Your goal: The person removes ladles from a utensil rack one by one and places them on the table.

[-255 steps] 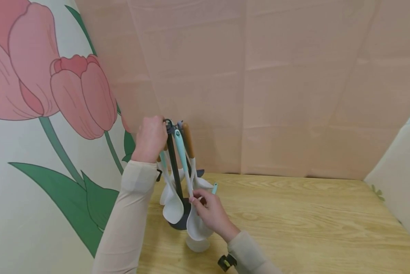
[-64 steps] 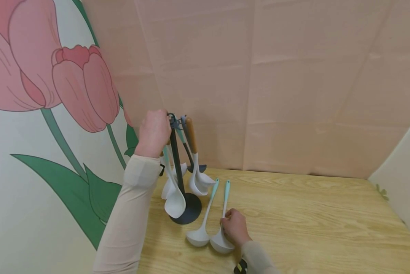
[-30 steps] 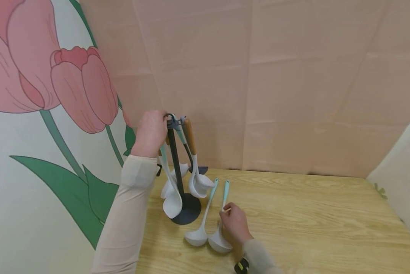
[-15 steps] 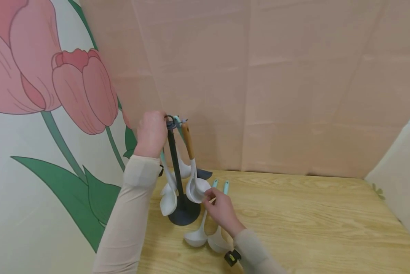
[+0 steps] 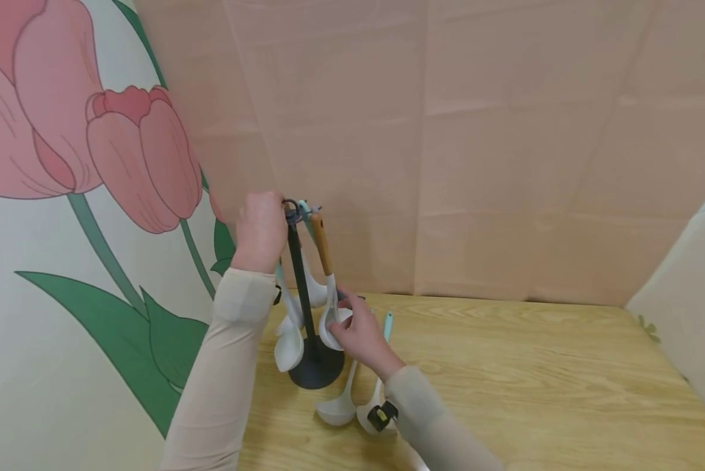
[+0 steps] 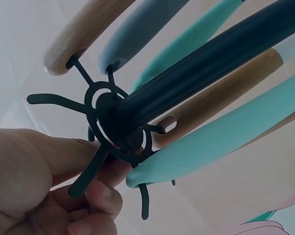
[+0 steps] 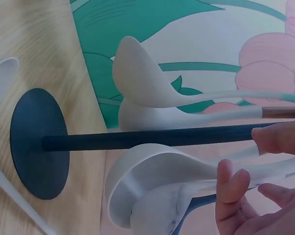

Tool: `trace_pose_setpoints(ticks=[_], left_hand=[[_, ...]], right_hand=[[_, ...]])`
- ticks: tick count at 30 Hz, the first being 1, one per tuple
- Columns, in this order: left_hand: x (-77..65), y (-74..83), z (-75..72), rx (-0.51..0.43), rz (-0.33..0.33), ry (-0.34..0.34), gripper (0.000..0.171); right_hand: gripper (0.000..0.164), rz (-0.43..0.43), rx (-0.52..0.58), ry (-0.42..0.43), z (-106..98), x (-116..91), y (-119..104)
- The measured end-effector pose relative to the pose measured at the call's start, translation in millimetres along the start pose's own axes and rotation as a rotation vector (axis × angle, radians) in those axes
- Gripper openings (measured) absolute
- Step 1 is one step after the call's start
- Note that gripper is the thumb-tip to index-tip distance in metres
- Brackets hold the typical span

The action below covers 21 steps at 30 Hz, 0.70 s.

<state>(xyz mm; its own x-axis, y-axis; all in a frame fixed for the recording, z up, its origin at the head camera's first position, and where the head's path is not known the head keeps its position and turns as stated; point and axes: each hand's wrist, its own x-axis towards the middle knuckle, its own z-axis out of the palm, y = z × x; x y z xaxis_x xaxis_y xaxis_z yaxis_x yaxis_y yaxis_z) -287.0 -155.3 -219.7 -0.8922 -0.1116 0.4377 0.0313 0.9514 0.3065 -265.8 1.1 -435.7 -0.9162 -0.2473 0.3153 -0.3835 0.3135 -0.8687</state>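
Note:
My left hand (image 5: 260,229) pinches the top of a black utensil stand (image 5: 297,275), beside the hooked ring (image 6: 93,110). Several utensils hang there by their handles. My right hand (image 5: 364,340) is at a white ladle with a wooden handle (image 5: 321,245). In the right wrist view thumb and fingers (image 7: 233,186) lie on either side of its stem, spread apart. A second white bowl (image 7: 162,208) hangs against that ladle. A white utensil with a teal handle (image 5: 289,350) hangs on the stand's left. Two teal-handled ladles lie on the table, one (image 5: 337,411) plainly seen, the other (image 5: 378,392) partly behind my right wrist.
The stand's round black base (image 5: 315,373) rests on a wood-grain table (image 5: 535,373). Close behind is a beige sheet (image 5: 493,196). A wall with painted tulips (image 5: 128,157) runs along the left, and a pale panel (image 5: 700,294) borders the right.
A teal-handled ladle has come off the stand and lies beside the other on the table. My right hand released it and moved up-left to the wooden-handled ladle. The stand's utensils have turned slightly.

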Motion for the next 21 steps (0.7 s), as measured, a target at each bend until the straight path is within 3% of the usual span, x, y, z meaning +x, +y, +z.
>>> trace_pose_setpoints(ticks=[10,21], left_hand=[[-0.1,-2.7,-0.3,0.024,0.03,0.033,0.026],[-1.0,-5.4,-0.9,0.021,0.036,0.035,0.025]], right_hand=[[0.069,-0.005,0.071,0.004,5,8,-5],[0.059,0.048,0.137,-0.016,8,12,-7]])
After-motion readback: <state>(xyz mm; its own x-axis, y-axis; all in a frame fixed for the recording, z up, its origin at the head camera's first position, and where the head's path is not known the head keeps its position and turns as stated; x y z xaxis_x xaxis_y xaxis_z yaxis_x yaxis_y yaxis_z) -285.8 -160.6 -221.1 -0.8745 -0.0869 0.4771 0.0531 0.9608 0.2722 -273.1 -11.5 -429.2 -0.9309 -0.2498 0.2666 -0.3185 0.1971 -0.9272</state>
